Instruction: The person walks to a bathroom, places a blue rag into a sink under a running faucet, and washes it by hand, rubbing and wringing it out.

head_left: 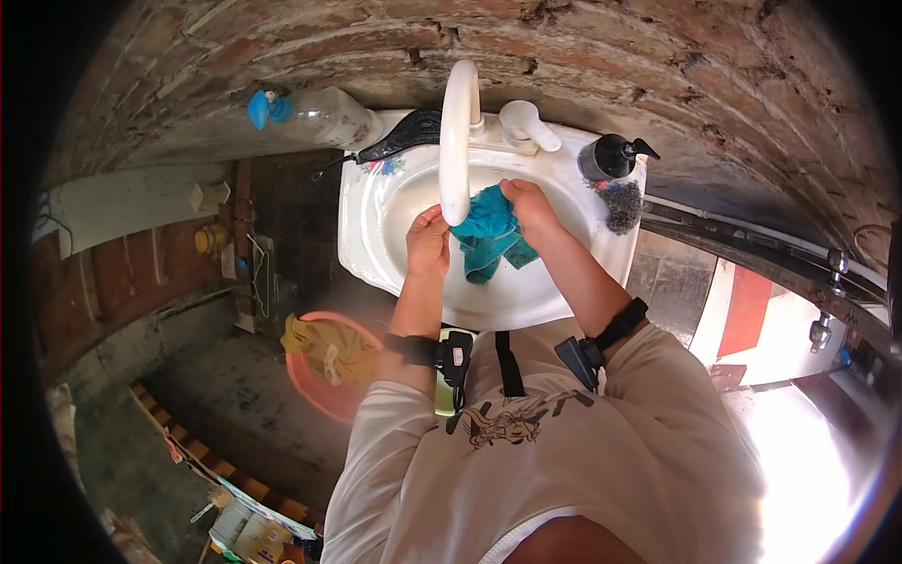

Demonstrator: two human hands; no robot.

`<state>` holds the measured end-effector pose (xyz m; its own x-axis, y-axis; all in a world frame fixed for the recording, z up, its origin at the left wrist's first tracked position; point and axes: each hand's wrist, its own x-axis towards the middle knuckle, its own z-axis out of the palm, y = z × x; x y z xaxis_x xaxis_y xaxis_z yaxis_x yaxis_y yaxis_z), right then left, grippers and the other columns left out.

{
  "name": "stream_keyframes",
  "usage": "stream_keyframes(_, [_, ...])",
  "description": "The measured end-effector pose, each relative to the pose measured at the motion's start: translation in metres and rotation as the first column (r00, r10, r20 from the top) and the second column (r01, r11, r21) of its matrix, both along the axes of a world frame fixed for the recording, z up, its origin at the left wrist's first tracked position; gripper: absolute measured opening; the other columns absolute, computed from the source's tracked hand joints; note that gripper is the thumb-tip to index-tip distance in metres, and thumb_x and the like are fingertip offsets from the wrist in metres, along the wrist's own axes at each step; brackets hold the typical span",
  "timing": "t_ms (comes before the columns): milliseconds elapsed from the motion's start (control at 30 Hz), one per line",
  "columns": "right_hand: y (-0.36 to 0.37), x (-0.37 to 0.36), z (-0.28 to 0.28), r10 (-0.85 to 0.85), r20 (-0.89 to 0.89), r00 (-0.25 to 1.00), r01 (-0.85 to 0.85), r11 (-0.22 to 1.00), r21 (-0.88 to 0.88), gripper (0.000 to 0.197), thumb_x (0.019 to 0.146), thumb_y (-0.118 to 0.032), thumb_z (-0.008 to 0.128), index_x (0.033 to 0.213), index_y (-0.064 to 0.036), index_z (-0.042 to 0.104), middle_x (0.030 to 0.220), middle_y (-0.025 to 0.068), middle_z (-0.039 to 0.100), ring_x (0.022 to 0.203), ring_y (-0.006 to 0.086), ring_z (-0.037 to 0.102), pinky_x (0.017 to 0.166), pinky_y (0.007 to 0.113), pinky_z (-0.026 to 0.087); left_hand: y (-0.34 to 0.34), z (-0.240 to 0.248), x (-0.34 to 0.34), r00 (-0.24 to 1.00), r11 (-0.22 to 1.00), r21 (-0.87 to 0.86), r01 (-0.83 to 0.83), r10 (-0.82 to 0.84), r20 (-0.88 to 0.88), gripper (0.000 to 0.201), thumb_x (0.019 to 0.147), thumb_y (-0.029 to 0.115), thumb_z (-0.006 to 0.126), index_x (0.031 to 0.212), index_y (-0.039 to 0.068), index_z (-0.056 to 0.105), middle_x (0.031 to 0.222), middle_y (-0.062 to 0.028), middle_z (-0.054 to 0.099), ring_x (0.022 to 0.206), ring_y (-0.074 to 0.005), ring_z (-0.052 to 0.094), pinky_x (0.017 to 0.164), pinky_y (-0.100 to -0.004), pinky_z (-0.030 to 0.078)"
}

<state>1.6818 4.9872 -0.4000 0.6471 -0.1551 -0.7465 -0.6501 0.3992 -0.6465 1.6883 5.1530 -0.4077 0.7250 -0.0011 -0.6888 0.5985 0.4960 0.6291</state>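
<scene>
A teal cloth (pixel 486 226) hangs bunched over the basin of a white sink (pixel 371 254), its lower folds loose. My left hand (pixel 428 242) pinches the cloth's left edge, close to the mouth of the curved white faucet (pixel 457 141). At the cloth's upper right, my right hand (pixel 533 209) grips it between thumb and fingers. Both hands are closed on the fabric, which is spread a little between them. Whether water runs from the faucet I cannot tell.
On the sink's back ledge are a black item (pixel 406 134), a white faucet handle (pixel 529 126) and a dark pump bottle (pixel 609 157). A scouring pad (pixel 622 207) lies at the right corner. A clear bottle (pixel 329 117) stands back left. A pink basin (pixel 310 381) holding yellowish cloth (pixel 329 350) sits below left.
</scene>
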Motion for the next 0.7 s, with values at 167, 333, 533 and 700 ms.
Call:
stream_keyframes(167, [-0.016,0.006,0.004,-0.245,0.061,0.968,0.215,0.928,0.305,0.016,0.08,-0.016,0.055,0.088,-0.0023,0.055,0.079,0.007,0.056,0.072,0.0184,0.054,0.066,0.031,0.045,0.026,-0.023,-0.002,0.996,0.993,-0.082,-0.083,0.081,-0.021,0.021,0.077,-0.004,0.053,0.097,-0.004,0.046,0.09,-0.0117,0.054,0.082,-0.0179,0.055,0.078,-0.0244,0.046])
stream_keyframes(333, [-0.002,0.001,0.026,-0.339,0.007,0.941,0.268,0.756,0.598,0.018,0.078,-0.01,0.057,0.092,0.0,0.052,0.078,0.0075,0.054,0.072,0.0183,0.054,0.068,0.031,0.045,-0.027,0.026,-0.006,0.958,0.982,-0.174,-0.075,0.022,-0.287,0.023,0.084,0.014,0.047,0.101,-0.001,0.044,0.095,-0.0129,0.052,0.089,-0.0217,0.053,0.082,-0.0294,0.044])
stream_keyframes(533, [0.067,-0.049,0.072,0.028,0.471,0.882,-0.009,0.999,-0.043,0.014,0.077,-0.01,0.054,0.089,-0.0027,0.053,0.082,0.0082,0.055,0.082,0.0186,0.054,0.071,0.032,0.043,-0.016,-0.024,-0.015,0.994,0.762,-0.646,0.044,-0.099,-0.05,0.041,0.084,0.045,0.042,0.094,0.006,0.051,0.091,-0.0102,0.054,0.087,-0.022,0.052,0.074,-0.0356,0.044])
stream_keyframes(700, [0.057,-0.025,0.049,0.742,0.344,0.576,-0.054,0.454,-0.889,0.018,0.078,-0.023,0.053,0.072,-0.0055,0.051,0.072,0.0108,0.056,0.072,0.0291,0.054,0.059,0.039,0.042,-0.004,-0.065,-0.023,0.984,0.634,-0.76,0.147,-0.015,0.177,0.034,0.09,0.035,0.035,0.094,0.005,0.05,0.092,-0.0092,0.054,0.083,-0.0217,0.052,0.07,-0.0318,0.045])
